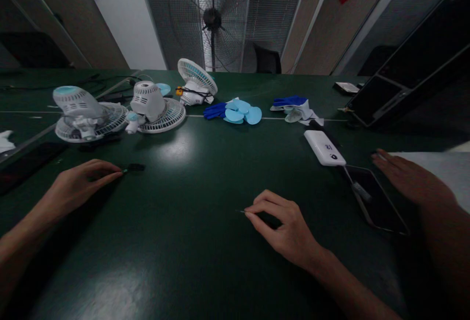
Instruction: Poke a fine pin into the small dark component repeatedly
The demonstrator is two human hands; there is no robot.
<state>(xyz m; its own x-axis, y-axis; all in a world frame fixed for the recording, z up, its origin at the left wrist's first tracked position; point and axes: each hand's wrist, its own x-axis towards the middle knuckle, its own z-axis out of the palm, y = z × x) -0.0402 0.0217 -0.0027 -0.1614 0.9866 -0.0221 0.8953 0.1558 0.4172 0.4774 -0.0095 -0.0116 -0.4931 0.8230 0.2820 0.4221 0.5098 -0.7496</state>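
On the left, my left hand (pixel 86 179) rests low over the dark green table. Its thumb and forefinger pinch the green end of a small black piece (pixel 136 167), whose kind I cannot make out. My right hand (pixel 284 219) is nearer the middle, with a thin pin-like piece (pixel 240 211) between thumb and fingertips, pointing left. Both hands are closed and well apart. Beyond my left hand two white fan heads (pixel 157 114) lie with their grilles down, and a third fan (pixel 196 85) tilts behind them.
Light blue fan blades (pixel 242 112) and blue-and-white gloves (pixel 292 107) lie along the middle. At right are a white power bank (pixel 325 148), a phone (pixel 378 200) and another person's hand (pixel 414 178) beside white paper. A black cabinet-like box (pixel 400 75) stands behind.
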